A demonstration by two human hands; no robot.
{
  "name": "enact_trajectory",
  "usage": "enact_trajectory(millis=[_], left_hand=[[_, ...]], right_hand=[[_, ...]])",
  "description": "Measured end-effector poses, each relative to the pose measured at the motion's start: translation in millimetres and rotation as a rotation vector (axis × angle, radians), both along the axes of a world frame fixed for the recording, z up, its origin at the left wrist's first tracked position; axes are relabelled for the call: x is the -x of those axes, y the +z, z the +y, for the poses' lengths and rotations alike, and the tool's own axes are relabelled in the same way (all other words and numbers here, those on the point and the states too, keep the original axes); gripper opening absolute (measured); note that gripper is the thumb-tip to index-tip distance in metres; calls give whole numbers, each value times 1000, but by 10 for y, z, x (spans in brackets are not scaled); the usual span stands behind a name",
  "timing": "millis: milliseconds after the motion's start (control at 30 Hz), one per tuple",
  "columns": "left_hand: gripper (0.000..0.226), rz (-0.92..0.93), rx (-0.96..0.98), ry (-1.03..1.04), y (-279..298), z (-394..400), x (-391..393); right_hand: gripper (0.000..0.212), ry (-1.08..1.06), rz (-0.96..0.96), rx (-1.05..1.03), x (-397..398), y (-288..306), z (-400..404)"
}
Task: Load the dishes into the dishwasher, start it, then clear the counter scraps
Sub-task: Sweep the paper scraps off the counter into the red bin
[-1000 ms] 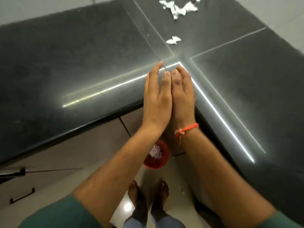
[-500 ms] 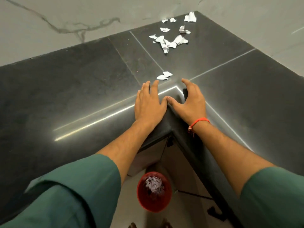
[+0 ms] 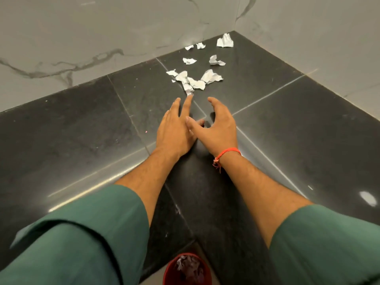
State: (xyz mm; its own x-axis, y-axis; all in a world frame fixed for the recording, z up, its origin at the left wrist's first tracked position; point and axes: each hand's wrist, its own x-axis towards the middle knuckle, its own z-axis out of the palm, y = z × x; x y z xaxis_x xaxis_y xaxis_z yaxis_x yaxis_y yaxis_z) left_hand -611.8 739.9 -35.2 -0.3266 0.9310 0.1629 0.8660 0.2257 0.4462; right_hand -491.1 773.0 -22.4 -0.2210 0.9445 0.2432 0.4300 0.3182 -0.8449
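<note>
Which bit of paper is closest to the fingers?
The long strip at the front tip of the middle pile: the left hand has a fingertip right at its end. All the other scraps lie farther back toward the wall corner.

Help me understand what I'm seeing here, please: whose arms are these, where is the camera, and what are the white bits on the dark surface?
The camera sits on a person's head, looking forward and down, so the arms are their own. The left hand lies flat with straight fingers on the black counter; one fingertip reaches the nearest of the torn paper scraps. The right hand, with an orange wrist thread, hovers with loosely curved fingers. Neither hand visibly holds anything. More scraps lie toward the corner by the marble wall. Below the counter edge stands a red bin with paper already inside.
</note>
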Motion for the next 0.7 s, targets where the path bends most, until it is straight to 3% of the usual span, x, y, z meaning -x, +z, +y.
enact_trajectory(millis=[300,467,633,700], left_hand=[[81,-51,-7,9,-14,671,247],[89,-32,30,40,-31,1127,403],[89,-43,93,90,-2,1524,557],[78,-50,92,36,12,1601,607]], right_hand=[[86,-29,-38,-21,209,-35,456],[77,-49,-81,-114,247,-79,455],[77,-178,-343,-106,255,-125,470],[83,-187,-446,-91,255,-121,457]])
